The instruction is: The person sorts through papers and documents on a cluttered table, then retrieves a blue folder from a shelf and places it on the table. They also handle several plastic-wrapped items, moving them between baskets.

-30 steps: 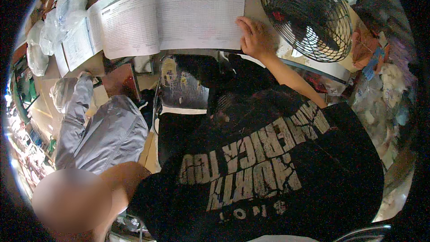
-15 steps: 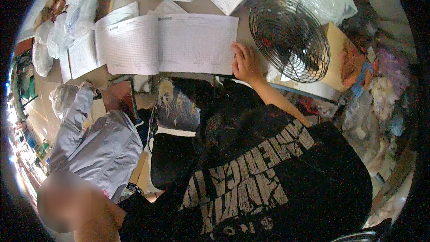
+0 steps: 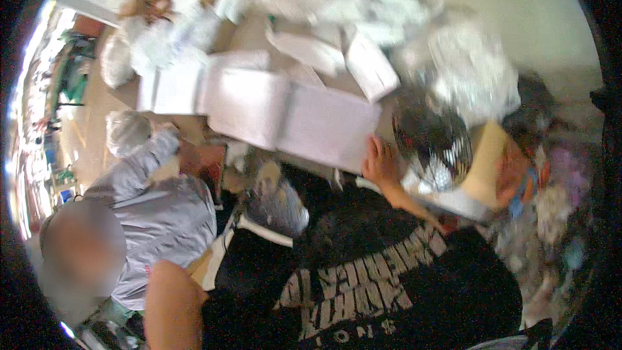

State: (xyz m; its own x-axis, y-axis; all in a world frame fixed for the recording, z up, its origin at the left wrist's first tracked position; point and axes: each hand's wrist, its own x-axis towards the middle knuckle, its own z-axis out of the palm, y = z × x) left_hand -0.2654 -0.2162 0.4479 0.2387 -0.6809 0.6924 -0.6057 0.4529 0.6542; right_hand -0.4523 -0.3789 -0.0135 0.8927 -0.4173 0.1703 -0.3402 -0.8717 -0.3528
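The picture is blurred by motion. My right hand [image 3: 382, 162] lies flat with fingers apart on the lower right edge of a large open white book [image 3: 291, 116] on the table. Just right of that hand stands a small fan with a round metal grille [image 3: 431, 142]. My forearm runs back from the hand to my black shirt with white print [image 3: 363, 279]. A bare upper arm [image 3: 172, 304] shows at the lower left; my left hand is hidden from view.
Another person in a grey shirt [image 3: 162, 220] sits close at my left, reaching toward the table. A glossy dark packet [image 3: 278, 204] lies below the book. White boxes [image 3: 370, 65] and plastic bags [image 3: 466, 65] crowd the far side; colourful clutter [image 3: 551, 207] is at right.
The view has swung, so the book and fan sit lower in the picture and are blurred. My right hand stays on the book's right edge.
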